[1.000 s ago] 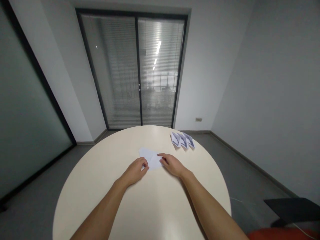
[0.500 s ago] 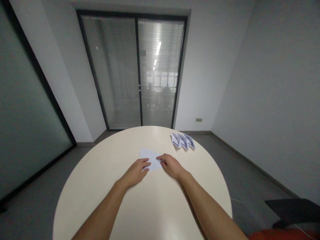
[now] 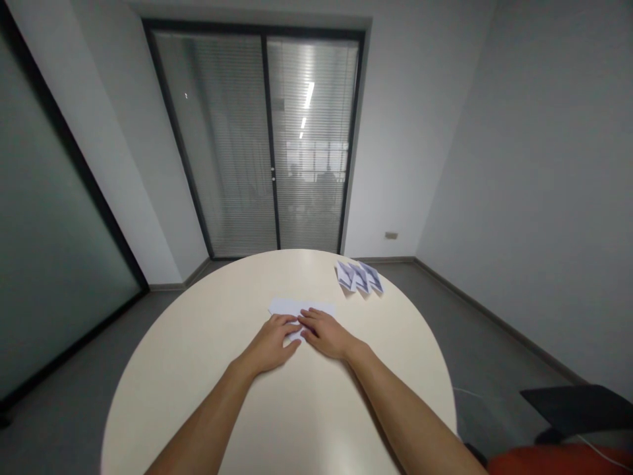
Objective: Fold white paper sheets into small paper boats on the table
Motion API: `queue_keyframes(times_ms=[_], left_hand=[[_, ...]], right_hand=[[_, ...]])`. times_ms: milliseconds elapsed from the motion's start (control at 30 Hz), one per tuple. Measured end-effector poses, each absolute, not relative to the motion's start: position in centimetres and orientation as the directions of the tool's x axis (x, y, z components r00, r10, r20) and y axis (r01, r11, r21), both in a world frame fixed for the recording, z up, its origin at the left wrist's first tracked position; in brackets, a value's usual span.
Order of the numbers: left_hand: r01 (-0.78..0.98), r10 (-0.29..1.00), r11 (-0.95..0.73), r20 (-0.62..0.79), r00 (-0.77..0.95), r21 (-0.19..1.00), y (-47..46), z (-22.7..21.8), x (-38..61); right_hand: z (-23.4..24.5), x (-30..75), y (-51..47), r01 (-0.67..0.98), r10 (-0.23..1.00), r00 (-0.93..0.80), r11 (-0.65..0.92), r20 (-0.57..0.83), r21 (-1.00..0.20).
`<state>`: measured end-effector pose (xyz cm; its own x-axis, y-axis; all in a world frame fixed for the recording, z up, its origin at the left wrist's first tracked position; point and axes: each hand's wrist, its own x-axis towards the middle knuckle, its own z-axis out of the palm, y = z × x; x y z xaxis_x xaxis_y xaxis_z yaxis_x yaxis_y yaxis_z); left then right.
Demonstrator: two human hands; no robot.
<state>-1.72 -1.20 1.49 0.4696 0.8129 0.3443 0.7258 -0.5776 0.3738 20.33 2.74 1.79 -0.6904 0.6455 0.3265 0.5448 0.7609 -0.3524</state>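
A sheet of white paper [image 3: 285, 307] lies on the round cream table [image 3: 198, 369], partly covered by both hands. My left hand [image 3: 273, 340] rests on its left part with fingers stretched out and thumb apart. On the right part, my right hand [image 3: 324, 332] lies flat, fingers extended toward the left fingertips. The two sets of fingertips nearly meet over the paper's middle. A small piece of the near part shows between the hands; the rest of that side is hidden.
Several folded paper pieces [image 3: 360, 278] overlap in a row near the table's far right edge. A dark chair part [image 3: 578, 412] and a red seat [image 3: 554, 460] are at the lower right. Beyond the table stands a glass partition with blinds [image 3: 311, 198].
My right hand has moved left across the paper and flattened, close to the left fingertips. The paper's visible outline has changed to a wide strip along its far side. My left hand is nearly still.
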Motion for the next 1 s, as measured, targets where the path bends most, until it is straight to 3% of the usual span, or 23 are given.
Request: queue_keyframes(times_ms=[300, 533, 800, 1000], left_hand=[[0.725, 0.835, -0.549, 0.312, 0.453, 0.417, -0.6, 0.4, -3.0], [0.715, 0.837, -0.547, 0.311, 0.45, 0.436, -0.6, 0.2, -3.6], [0.669, 0.816, -0.578, 0.309, 0.488, 0.467, -0.9, 0.7, -3.2], [0.655, 0.806, -0.591, 0.309, 0.505, 0.471, -1.0, 1.1, -3.0]], right_hand=[[2.4, 21.1, 2.9, 0.575, 0.672, -0.666, 0.739, 0.324, -0.351], [1.9, 21.4, 2.7, 0.758, 0.851, -0.478, 0.525, 0.219, -0.386], [2.1, 21.6, 3.2, 0.748, 0.817, -0.471, 0.57, 0.335, -0.339], [1.8, 21.6, 3.3, 0.766, 0.85, -0.415, 0.519, 0.324, -0.38]])
